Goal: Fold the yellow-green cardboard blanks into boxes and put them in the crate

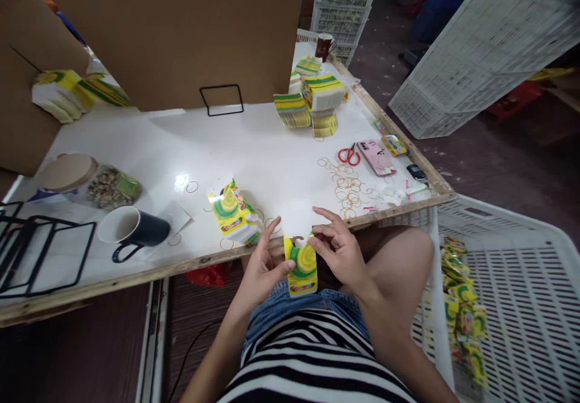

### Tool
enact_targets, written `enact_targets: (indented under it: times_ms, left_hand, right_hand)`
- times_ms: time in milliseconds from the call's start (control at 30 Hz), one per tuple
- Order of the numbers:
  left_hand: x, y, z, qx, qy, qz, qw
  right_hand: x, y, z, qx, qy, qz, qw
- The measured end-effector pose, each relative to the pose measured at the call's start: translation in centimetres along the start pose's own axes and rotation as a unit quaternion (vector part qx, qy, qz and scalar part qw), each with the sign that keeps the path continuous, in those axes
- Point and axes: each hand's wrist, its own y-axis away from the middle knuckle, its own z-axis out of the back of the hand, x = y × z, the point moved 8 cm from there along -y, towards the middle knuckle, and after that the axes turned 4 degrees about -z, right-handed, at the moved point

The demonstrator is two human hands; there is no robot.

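Over my lap, a yellow and green printed card box (302, 270) is held upright between both hands. My left hand (267, 267) grips its left side, thumb across the front face. At the upper right corner, my right hand (338, 246) pinches the edge between thumb and fingers, with the index finger raised. A cut-out notch shows along the top of the box. On the table to the left lies a small pile of matching boxes (231, 212). Whether the held box is folded flat or opened out I cannot tell.
Many rubber bands (351, 188) lie by red scissors (348, 155) and a pink phone (377, 157). More card stacks (324, 92) stand farther back. A dark mug (145, 231) and black wire racks (49, 252) are left. A white crate (521, 258) holds yellow packets on my right.
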Motion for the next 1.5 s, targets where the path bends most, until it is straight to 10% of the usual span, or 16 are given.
enact_targets:
  times_ms: [267, 667, 1500]
  left_hand:
    - [0.5, 0.0, -0.8, 0.029, -0.033, 0.004, 0.999]
    - [0.4, 0.3, -0.8, 0.006, -0.085, -0.007, 0.996]
    - [0.6, -0.2, -1.2, -0.027, -0.091, -0.033, 0.995]
  right_hand:
    - [2.3, 0.0, 0.6, 0.019, 0.078, 0.1, 0.992]
    - [-0.2, 0.0, -0.8, 0.072, 0.138, -0.081, 0.984]
    - [-1.2, 0.0, -0.2, 0.017, -0.011, -0.029, 0.999]
